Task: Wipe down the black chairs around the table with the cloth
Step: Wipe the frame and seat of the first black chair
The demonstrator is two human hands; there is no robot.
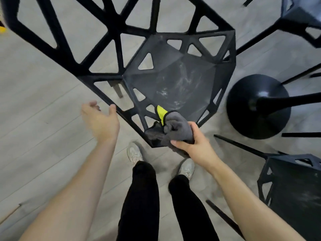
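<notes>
Cloth [175,129] on chair [173,80] front edge, table base [257,105] right.

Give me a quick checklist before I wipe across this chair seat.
1. Cloth gripped in right hand: ok.
2. Cloth touching the chair at its near front edge: ok.
3. Seat already clean: not ok, pale smears show on it.
4. Left hand steadying the chair: not ok, open beside the frame, no grip.
5. Chair legs firm on floor: cannot tell.
</notes>
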